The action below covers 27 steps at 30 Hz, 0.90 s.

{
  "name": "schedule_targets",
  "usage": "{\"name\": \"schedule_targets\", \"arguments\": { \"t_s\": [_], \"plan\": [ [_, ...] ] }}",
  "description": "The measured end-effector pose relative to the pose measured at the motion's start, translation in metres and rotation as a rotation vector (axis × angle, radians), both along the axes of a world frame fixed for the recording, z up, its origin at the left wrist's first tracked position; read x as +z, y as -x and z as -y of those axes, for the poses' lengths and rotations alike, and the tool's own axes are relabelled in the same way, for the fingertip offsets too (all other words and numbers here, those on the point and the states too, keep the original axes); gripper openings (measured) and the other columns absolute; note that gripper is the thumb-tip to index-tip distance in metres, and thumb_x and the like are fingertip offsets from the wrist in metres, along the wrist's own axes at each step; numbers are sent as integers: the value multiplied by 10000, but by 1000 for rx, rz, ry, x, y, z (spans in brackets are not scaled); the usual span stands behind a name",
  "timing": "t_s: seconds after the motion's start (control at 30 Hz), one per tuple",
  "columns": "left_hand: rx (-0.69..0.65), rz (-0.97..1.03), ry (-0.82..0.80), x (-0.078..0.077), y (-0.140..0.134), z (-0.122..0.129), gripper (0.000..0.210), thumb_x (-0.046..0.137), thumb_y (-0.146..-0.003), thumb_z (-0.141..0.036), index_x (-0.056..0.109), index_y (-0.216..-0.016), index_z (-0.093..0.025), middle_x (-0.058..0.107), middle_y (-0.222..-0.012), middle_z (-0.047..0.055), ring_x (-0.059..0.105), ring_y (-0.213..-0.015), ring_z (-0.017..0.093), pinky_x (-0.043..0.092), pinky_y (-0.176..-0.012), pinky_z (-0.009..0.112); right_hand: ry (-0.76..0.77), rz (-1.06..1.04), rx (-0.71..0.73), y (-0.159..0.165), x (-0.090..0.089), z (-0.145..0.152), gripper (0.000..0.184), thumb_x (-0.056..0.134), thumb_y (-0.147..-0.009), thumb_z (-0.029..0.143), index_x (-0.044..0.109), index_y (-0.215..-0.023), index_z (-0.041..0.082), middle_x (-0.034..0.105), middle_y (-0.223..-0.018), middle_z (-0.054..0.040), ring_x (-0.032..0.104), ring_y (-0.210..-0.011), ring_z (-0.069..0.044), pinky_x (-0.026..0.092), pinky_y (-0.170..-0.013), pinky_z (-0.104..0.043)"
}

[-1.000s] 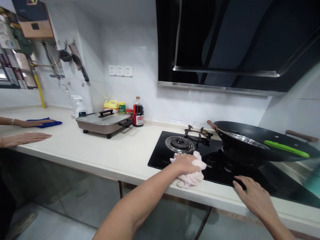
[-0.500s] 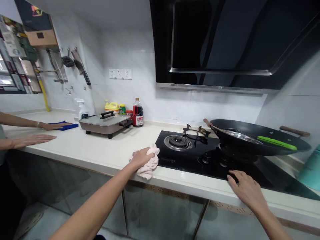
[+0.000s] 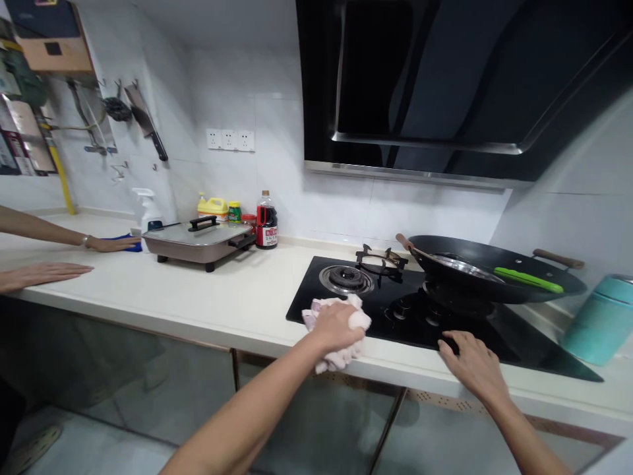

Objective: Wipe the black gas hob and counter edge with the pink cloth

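My left hand [image 3: 337, 326] is closed on a pale pink cloth [image 3: 341, 359], pressed on the front left edge of the black gas stove [image 3: 380, 316] and the counter lip. My right hand [image 3: 472, 361] rests at the stove's front edge, fingers apart and holding nothing. Just behind my left hand is a burner [image 3: 347, 279] with its pot support off. The loose pot support [image 3: 382, 262] sits at the back of the stove. Control knobs [image 3: 401, 309] lie between my two hands.
A black wok [image 3: 494, 280] with a green-handled tool [image 3: 529, 280] stands right on the stove, a teal jug [image 3: 601, 323] beyond. Leftward are an electric pan [image 3: 198, 247], a sauce bottle [image 3: 266, 224] and a spray bottle [image 3: 147, 208]. Another person's hand [image 3: 111, 244] presses a blue cloth [image 3: 131, 247].
My left hand has slid the pink cloth rightward along the stove's front edge. My view has turned slightly right. The other person's hand on the blue cloth has shifted over it.
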State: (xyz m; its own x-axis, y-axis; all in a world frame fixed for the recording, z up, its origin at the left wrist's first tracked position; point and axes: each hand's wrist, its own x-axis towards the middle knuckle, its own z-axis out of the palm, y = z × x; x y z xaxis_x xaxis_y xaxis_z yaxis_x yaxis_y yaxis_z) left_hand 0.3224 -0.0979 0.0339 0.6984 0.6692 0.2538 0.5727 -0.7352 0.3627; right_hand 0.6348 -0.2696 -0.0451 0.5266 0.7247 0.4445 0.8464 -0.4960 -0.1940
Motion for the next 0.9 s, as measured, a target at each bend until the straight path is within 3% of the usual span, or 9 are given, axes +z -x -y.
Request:
{"name": "schedule_targets", "arguments": {
  "t_s": [0.13, 0.27, 0.67, 0.9],
  "plan": [
    [-188, -21, -11, -4, -45, 23, 466, 680, -784, -546, 715, -1181, -304, 709, -1303, 41, 611, -1227, 312, 454, -1056, 435, -7, 6, 14, -1, -1, 1, 537, 316, -964, 544, 668, -1245, 252, 638, -1352, -96, 585, -1224, -322, 429, -1065, -535],
    [-310, -21, -1, -9, -65, 29, 521, 707, -751, -557, 704, -1211, -314, 704, -1305, 31, 604, -1237, 311, 447, -1065, 440, -7, 4, 22, -5, -4, 2, 550, 314, -965, 568, 667, -1250, 256, 634, -1358, -98, 583, -1221, -332, 428, -1066, -555],
    [-452, 25, -84, -29, -24, 55, 543, 765, -719, -533, 680, -1206, -310, 716, -1219, 17, 618, -1128, 285, 440, -1017, 399, -18, 15, 25, -9, -6, 2, 548, 325, -963, 564, 681, -1247, 260, 645, -1368, -86, 587, -1248, -322, 429, -1083, -536],
    [-448, -20, -85, -25, -27, 59, 576, 766, -722, -536, 648, -1243, -319, 705, -1251, 26, 623, -1156, 305, 443, -1008, 427, -22, 15, 19, -6, -5, 2, 556, 317, -963, 561, 682, -1245, 251, 646, -1365, -93, 589, -1243, -335, 424, -1081, -555]
  ]
}}
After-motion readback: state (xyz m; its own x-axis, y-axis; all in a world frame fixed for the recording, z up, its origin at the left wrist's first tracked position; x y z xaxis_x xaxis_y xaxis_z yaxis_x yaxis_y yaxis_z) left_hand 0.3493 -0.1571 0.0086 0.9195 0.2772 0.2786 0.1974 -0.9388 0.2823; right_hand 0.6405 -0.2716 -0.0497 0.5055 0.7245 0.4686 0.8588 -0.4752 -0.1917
